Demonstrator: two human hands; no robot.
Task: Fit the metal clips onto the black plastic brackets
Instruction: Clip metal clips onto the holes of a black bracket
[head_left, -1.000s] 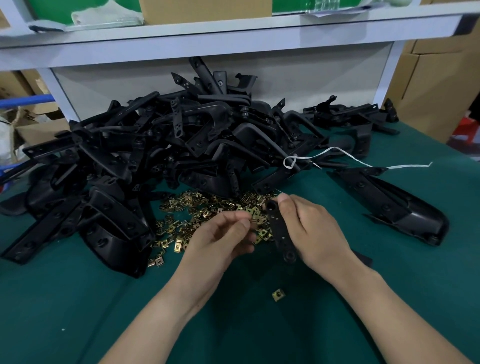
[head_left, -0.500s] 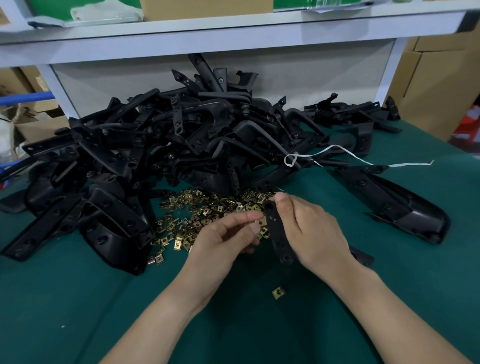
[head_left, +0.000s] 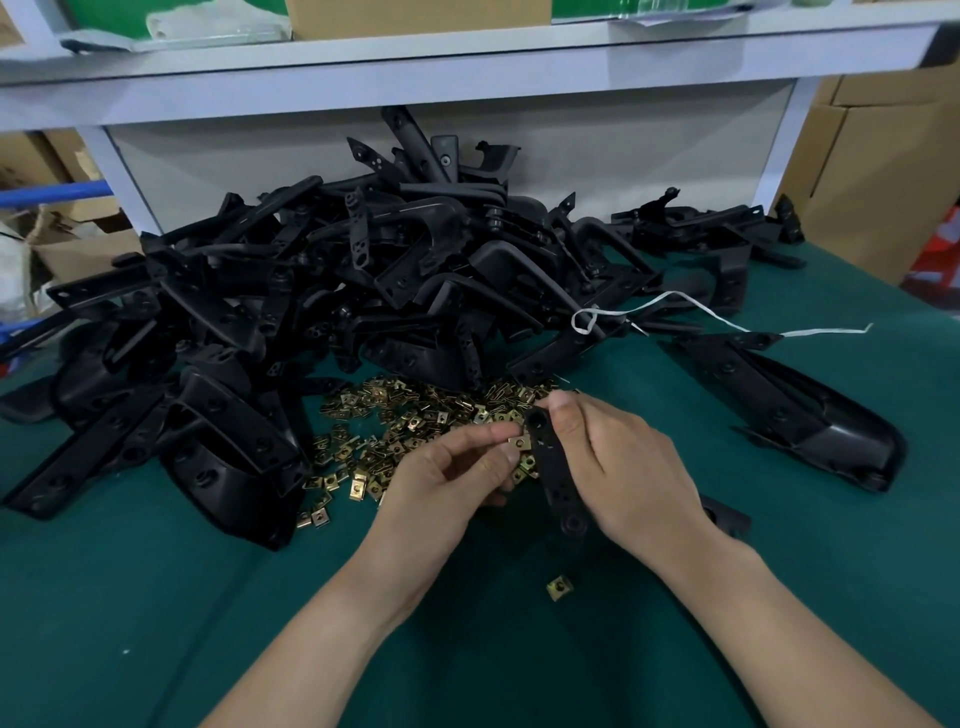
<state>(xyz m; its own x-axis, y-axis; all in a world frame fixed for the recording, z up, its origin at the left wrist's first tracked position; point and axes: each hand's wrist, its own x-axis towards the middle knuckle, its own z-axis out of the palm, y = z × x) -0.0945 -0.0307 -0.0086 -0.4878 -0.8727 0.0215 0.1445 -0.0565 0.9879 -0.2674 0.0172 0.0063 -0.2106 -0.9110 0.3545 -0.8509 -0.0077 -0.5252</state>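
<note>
My right hand (head_left: 618, 462) grips a black plastic bracket (head_left: 555, 478), a flat strip with holes, held nearly upright above the green table. My left hand (head_left: 452, 478) pinches a small brass-coloured metal clip (head_left: 519, 442) between thumb and forefinger and holds it against the left edge of the bracket near its top hole. Behind the hands lies a scatter of several loose metal clips (head_left: 410, 421). One single clip (head_left: 559, 587) lies alone on the table below the hands.
A big heap of black brackets (head_left: 322, 291) fills the back and left of the green table (head_left: 156, 623). A large black bracket (head_left: 800, 405) lies at the right, with a white string (head_left: 675, 304) across it. A grey shelf (head_left: 467, 57) hangs overhead; cardboard boxes (head_left: 878, 166) stand right.
My left hand has moved right, bringing the clip up to the edge of the bracket. My right hand keeps the bracket almost still.
</note>
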